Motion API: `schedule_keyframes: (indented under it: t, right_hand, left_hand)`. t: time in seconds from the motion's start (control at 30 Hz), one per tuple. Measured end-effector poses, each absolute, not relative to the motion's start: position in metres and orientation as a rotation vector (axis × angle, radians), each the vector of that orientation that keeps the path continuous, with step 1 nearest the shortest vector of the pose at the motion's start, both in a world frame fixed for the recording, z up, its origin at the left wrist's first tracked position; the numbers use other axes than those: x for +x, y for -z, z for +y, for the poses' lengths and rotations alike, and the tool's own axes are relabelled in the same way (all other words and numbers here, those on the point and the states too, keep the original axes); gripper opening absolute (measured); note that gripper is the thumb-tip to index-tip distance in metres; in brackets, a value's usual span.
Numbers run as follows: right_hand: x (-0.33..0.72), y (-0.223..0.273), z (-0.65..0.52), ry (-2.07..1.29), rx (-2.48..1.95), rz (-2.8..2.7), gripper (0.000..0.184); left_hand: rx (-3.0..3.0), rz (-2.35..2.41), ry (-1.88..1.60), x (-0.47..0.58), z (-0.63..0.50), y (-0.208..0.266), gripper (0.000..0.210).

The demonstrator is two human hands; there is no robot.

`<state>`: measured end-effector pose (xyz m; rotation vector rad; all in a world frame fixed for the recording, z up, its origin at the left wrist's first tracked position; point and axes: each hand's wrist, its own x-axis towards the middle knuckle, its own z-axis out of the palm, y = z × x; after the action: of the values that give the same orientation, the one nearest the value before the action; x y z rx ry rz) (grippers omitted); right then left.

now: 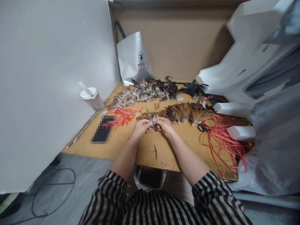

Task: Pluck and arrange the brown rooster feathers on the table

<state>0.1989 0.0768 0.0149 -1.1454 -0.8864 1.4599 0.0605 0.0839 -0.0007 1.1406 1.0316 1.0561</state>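
My left hand (pixel 142 125) and my right hand (pixel 164 125) meet over the brown tabletop (pixel 145 150), both pinched on a small bundle of dark and speckled feathers (pixel 153 118). Just beyond lies a row of brown and black feather bundles (pixel 185 113). A longer heap of grey and black feathers (pixel 145 91) runs across the back of the table. One loose feather (pixel 155 152) lies on the board between my forearms.
Red cords (pixel 123 115) lie left of my hands, and a larger tangle of red cords (pixel 222 140) spreads at the right. A white lidded cup (pixel 92 97), a silver bag (pixel 133 59), a pixelated dark object (pixel 103 129) and white foam pieces (pixel 241 132) surround the table.
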Motion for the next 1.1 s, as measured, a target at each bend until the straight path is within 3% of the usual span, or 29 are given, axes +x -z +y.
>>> schedule_keyframes:
  t: [0.2,0.83,1.1]
  right_hand:
    - [0.1983,-0.0150,0.0765,-1.270,-1.315,-1.022,0.015]
    - [0.1934,-0.0125,0.0739,-1.413,-1.204,-1.026,0.019]
    - [0.1915,-0.0117,0.0742,-1.347,-1.234,-1.062,0.015]
  left_hand:
    - [1.095,1.043,-1.117,0.0589,0.0858,-0.0003,0.022]
    - [1.068,1.041,-1.091,0.0609,0.0887,0.0042,0.036]
    - [1.053,1.049,-1.094,0.0608,0.0880,0.0046,0.027]
